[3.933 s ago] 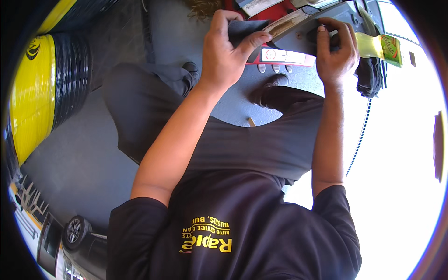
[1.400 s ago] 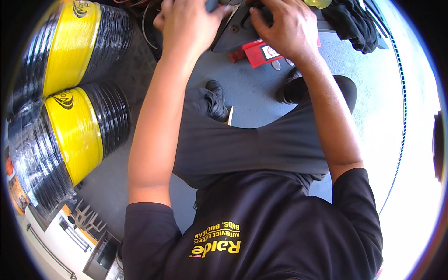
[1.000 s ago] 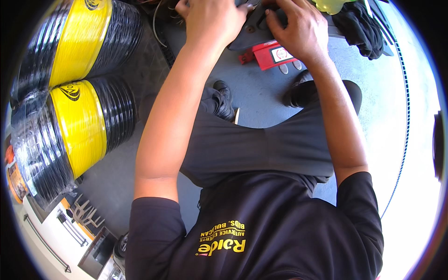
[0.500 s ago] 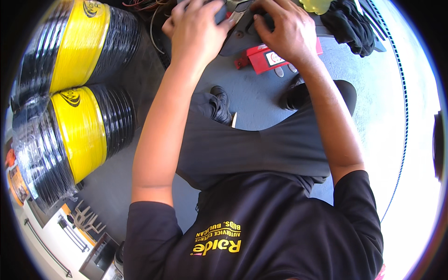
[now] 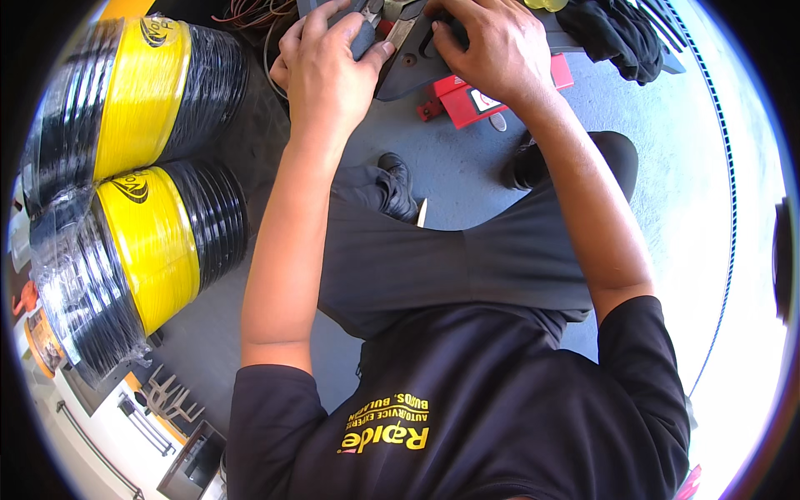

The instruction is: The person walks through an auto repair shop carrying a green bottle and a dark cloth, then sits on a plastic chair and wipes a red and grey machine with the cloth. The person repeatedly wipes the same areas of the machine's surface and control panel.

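At the top edge of the head view, my left hand (image 5: 327, 79) curls around a dark grey block-like piece (image 5: 363, 38), its thumb pointing right. My right hand (image 5: 497, 52) is bent over a black piece (image 5: 452, 32); most of that piece lies hidden under the fingers. Between the two hands are metal parts (image 5: 402, 32) with a small red spot beside them. These sit on a dark grey surface (image 5: 408, 75) with a round hole or screw in it. The upper picture edge cuts off part of the work.
A red metal box (image 5: 468, 102) is below my right hand. Black cloth (image 5: 612, 37) lies at the upper right. Two film-wrapped stacks of tires (image 5: 142, 92) with yellow bands stand on the left. Reddish wires (image 5: 258, 12) hang by my left hand. My shoes rest on the grey floor (image 5: 467, 196).
My left hand has come down and slightly left, showing more of the grey block. The right hand has shifted a little left. The whole view has tilted slightly.
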### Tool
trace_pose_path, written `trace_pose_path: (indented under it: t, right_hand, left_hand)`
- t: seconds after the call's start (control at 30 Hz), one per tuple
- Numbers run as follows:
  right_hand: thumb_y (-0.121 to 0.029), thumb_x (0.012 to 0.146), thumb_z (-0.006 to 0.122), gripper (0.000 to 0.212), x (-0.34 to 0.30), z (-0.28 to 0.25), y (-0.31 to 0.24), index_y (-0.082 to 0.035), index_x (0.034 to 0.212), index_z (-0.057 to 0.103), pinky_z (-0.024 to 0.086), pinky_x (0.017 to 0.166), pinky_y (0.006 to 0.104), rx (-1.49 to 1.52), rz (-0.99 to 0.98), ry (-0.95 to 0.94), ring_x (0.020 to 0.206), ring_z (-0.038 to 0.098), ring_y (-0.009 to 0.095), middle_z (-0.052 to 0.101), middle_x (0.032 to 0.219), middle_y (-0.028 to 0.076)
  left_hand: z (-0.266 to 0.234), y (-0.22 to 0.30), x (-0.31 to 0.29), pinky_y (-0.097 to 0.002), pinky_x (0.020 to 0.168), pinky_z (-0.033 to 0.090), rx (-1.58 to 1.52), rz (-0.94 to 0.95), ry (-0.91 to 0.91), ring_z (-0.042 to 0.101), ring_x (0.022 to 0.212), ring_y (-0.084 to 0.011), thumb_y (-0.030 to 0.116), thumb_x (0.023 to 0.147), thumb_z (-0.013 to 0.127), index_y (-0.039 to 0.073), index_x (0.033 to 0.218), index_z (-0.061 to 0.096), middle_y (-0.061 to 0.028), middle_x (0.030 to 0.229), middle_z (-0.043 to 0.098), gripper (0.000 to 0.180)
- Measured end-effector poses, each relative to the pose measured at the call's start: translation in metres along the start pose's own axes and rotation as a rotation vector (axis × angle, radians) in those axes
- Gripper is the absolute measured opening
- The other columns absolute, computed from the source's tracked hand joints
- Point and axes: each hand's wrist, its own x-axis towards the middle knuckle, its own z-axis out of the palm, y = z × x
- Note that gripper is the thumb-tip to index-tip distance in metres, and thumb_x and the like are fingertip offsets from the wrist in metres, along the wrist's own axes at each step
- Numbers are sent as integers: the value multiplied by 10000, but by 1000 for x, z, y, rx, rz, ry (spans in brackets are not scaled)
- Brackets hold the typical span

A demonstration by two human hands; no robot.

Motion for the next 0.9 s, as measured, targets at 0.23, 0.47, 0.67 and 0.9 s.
trace_pose_path:
  t: [0.23, 0.47, 0.67, 0.9]
  right_hand:
    - [-176, 818, 758, 224, 0, -1, -1, -88, 1011, 685, 553, 834, 506, -34, -21, 24, 974, 686, 372, 632, 994, 132]
    - [-159, 830, 754, 201, 0, 3, -2, -81, 993, 667, 554, 822, 504, -37, -13, 37, 959, 684, 369, 625, 989, 131]
    - [-170, 842, 758, 198, -1, 1, 0, -79, 997, 676, 553, 823, 502, -50, -31, 17, 963, 680, 374, 617, 980, 132]
    - [-153, 826, 751, 196, 0, 3, -1, -83, 999, 692, 554, 830, 501, -46, 4, 9, 978, 685, 369, 637, 991, 127]
  left_hand:
    - [11, 18, 32, -580, 1158, 404, 18, 6, 3, 526, 1441, -369, 214, 898, 853, 92, 1289, 747, -102, 1507, 635, 423]
    - [-14, -4, -9, -564, 1161, 420, 28, -19, -100, 518, 1451, -359, 214, 867, 892, 92, 1280, 757, -78, 1501, 635, 451]
    - [12, 14, 31, -572, 1154, 419, 29, 32, 13, 530, 1434, -372, 264, 895, 869, 84, 1273, 758, -96, 1494, 645, 433]
    - [-12, -3, -2, -584, 1154, 416, 19, -21, -103, 530, 1434, -358, 231, 876, 883, 89, 1276, 748, -84, 1488, 643, 445]
